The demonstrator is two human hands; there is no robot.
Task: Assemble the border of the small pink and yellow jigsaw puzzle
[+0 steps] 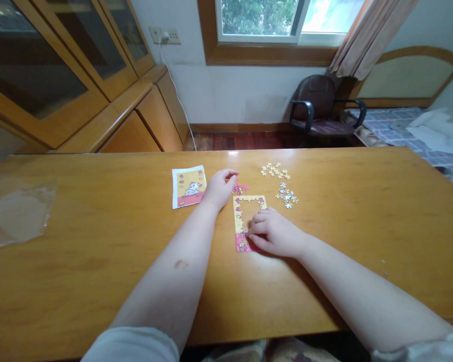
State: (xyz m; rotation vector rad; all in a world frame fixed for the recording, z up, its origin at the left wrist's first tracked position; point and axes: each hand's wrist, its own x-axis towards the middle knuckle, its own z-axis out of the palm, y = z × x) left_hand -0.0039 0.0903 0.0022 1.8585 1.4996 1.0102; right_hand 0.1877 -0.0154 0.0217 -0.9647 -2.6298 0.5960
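A rectangular jigsaw puzzle (238, 223) lies on the table, its yellow and pink border joined around an unfilled middle. My right hand (270, 231) rests over its right side, thumb and fingers pinched at a small puzzle piece (245, 233) by the lower inner edge. Fingers partly cover that piece. Just beyond the puzzle, my left hand (219, 187) hovers at a small pile of pink puzzle pieces (240, 188), its fingers loosely bent and apart. The left thumb is hidden. A picture sheet (189, 188) with a white cartoon animal lies left of this hand, partly covered by it.
Loose yellow pieces (275, 171) and a pile of white patterned pieces (287, 195) lie right of the puzzle. A clear plastic bag (18, 213) is at the table's far left. Behind the table (136, 171) stand a wooden cabinet (143, 115) and an armchair (319, 103).
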